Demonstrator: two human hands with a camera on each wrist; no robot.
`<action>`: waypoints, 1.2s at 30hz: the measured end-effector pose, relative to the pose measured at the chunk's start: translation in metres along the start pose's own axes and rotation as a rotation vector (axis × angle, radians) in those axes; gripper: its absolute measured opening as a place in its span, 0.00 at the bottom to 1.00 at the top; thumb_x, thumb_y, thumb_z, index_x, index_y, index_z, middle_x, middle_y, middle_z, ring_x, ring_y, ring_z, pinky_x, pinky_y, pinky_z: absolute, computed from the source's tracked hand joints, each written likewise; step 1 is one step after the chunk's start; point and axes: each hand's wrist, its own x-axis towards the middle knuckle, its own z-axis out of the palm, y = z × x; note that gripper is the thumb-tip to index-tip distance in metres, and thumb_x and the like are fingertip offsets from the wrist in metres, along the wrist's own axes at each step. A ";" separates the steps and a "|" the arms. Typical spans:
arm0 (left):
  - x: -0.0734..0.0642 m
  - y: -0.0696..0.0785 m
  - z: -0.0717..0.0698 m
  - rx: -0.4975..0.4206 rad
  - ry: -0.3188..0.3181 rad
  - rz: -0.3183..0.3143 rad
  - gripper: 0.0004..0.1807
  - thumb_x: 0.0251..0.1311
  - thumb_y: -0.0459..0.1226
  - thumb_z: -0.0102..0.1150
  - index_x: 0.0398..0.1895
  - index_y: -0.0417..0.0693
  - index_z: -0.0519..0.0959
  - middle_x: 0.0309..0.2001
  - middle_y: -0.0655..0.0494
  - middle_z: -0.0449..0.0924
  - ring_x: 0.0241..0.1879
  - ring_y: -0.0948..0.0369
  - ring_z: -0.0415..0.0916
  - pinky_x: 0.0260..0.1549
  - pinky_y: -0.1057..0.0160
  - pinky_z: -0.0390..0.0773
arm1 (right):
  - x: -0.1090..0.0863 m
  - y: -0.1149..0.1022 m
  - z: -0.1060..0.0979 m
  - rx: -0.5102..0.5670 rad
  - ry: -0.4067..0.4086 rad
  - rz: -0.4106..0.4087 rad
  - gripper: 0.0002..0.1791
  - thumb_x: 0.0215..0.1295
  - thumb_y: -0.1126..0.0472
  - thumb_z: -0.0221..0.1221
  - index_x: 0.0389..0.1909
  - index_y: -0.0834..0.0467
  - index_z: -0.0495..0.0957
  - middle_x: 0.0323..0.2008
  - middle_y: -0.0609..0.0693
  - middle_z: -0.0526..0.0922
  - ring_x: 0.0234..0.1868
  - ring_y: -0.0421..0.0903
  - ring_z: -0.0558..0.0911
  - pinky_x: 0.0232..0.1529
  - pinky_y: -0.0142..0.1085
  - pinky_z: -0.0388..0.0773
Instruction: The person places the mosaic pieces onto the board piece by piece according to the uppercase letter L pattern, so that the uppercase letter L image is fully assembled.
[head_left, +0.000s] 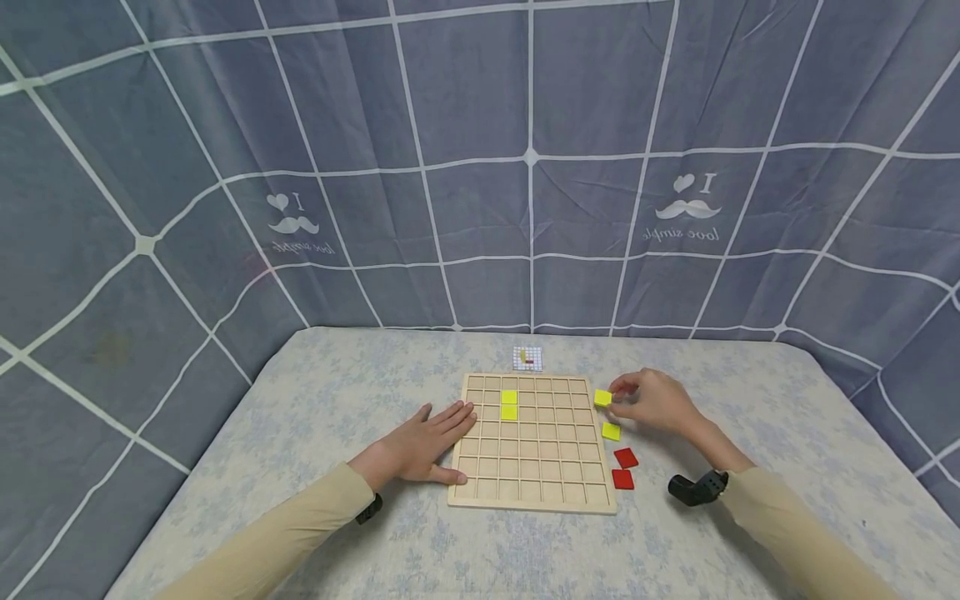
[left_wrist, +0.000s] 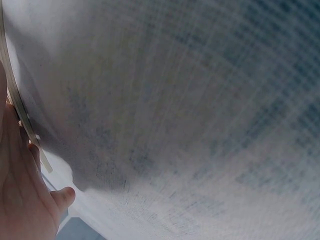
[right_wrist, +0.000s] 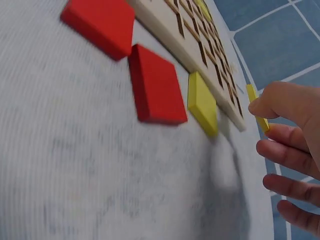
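A wooden grid board lies on the table, with two yellow square tiles set one below the other in its upper left part. My left hand rests on the board's left edge, fingers straight and thumb spread; in the left wrist view only part of this hand shows beside the board's edge. Off the right edge, my right hand pinches a yellow tile between thumb and fingertip, above the table. Another yellow tile lies beside the board, nearer me than the held one.
Two red tiles lie right of the board's lower right corner. A small card with a printed grid pattern sits just beyond the far edge. A blue checked curtain stands behind the cloth-covered table.
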 end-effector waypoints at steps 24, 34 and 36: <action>0.002 -0.003 0.004 0.005 -0.003 -0.007 0.51 0.60 0.68 0.46 0.78 0.52 0.43 0.79 0.54 0.38 0.78 0.57 0.38 0.72 0.42 0.48 | 0.028 -0.067 0.033 0.101 -0.018 -0.070 0.12 0.50 0.49 0.69 0.34 0.51 0.85 0.26 0.40 0.84 0.27 0.35 0.78 0.28 0.32 0.74; 0.000 -0.002 0.002 -0.003 0.001 -0.007 0.51 0.60 0.66 0.48 0.78 0.49 0.45 0.78 0.53 0.40 0.77 0.56 0.39 0.71 0.41 0.49 | 0.029 -0.091 0.045 0.140 -0.055 -0.159 0.11 0.49 0.50 0.69 0.34 0.48 0.86 0.26 0.36 0.84 0.27 0.32 0.77 0.29 0.30 0.72; 0.000 -0.002 0.001 -0.010 0.006 -0.006 0.51 0.60 0.66 0.49 0.77 0.49 0.46 0.78 0.53 0.41 0.77 0.56 0.40 0.71 0.40 0.49 | 0.029 -0.095 0.047 0.132 -0.056 -0.178 0.11 0.49 0.49 0.70 0.33 0.47 0.85 0.26 0.35 0.83 0.27 0.32 0.77 0.30 0.30 0.71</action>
